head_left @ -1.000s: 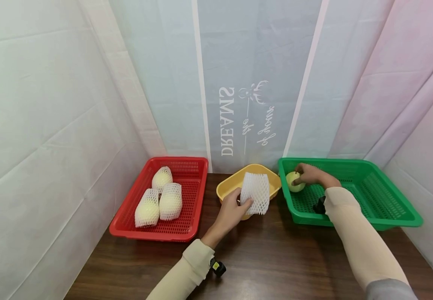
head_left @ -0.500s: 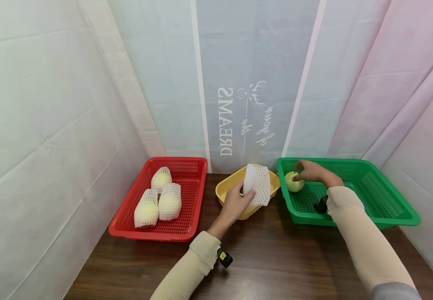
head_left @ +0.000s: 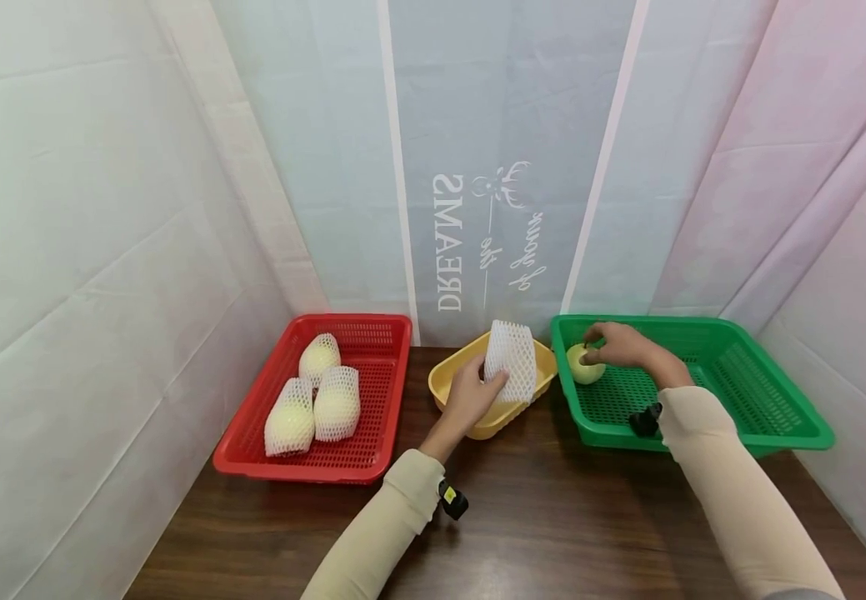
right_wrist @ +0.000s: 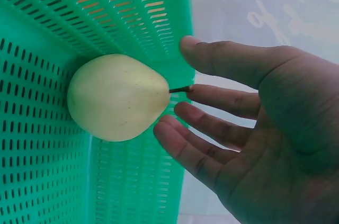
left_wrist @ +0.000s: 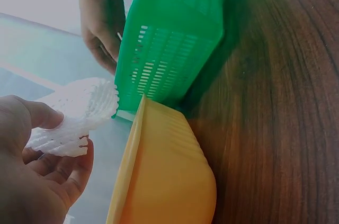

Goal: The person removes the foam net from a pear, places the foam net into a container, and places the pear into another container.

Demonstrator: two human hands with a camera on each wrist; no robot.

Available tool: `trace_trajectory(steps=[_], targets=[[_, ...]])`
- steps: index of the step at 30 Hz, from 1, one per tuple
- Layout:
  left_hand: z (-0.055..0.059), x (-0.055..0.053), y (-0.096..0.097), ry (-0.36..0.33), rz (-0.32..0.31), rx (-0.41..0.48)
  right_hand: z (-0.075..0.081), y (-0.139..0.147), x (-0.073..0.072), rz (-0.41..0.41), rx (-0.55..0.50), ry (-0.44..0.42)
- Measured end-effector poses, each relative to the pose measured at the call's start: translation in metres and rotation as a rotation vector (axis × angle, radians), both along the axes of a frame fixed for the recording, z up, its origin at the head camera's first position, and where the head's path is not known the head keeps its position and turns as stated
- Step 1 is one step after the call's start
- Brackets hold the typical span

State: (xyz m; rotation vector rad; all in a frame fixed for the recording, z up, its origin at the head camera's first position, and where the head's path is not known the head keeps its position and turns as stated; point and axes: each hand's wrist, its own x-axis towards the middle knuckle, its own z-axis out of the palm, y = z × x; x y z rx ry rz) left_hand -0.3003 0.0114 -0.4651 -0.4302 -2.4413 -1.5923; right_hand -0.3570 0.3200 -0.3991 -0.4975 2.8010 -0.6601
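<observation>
Three bins stand on one brown table (head_left: 553, 517) in front of you in the head view: one red basket (head_left: 382, 392), one yellow tub (head_left: 451, 372) and one green basket (head_left: 733, 367). Three pears in white nets (head_left: 337, 407) sit close together in the red basket. One bare pear (head_left: 584, 372) sits in the green basket, near its left end. Your left hand (head_left: 470, 392) holds one foam net (head_left: 513, 362) over the yellow tub, and your right hand (head_left: 623, 345) is at the bare pear. One second ago, your left hand and the foam net were nearer to you; now they are farther forward. All four pears have stayed in their places, and your right hand is still by the bare pear.

From the left wrist, you pinch the foam net with your thumb on one side and your fingers on the other. Your right hand shows past the green basket's rim.

From the right wrist, you see one bare pear with one dark stem pointing at your right hand. Your right thumb and fingers are loose and spread around the stem end. One fingertip is right by the stem; I cannot tell if they touch.
</observation>
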Motion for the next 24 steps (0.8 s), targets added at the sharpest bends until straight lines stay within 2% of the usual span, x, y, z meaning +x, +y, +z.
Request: trace_trajectory(steps=[11,24], targets=[[-0.002,-0.012,0.003,-0.061,0.003,-0.017,0.004,-0.012,0.010,0.033,0.004,0.069],[-0.001,-0.023,0.003,-0.128,-0.008,-0.027,0.000,-0.036,0.036,0.061,-0.040,0.090]])
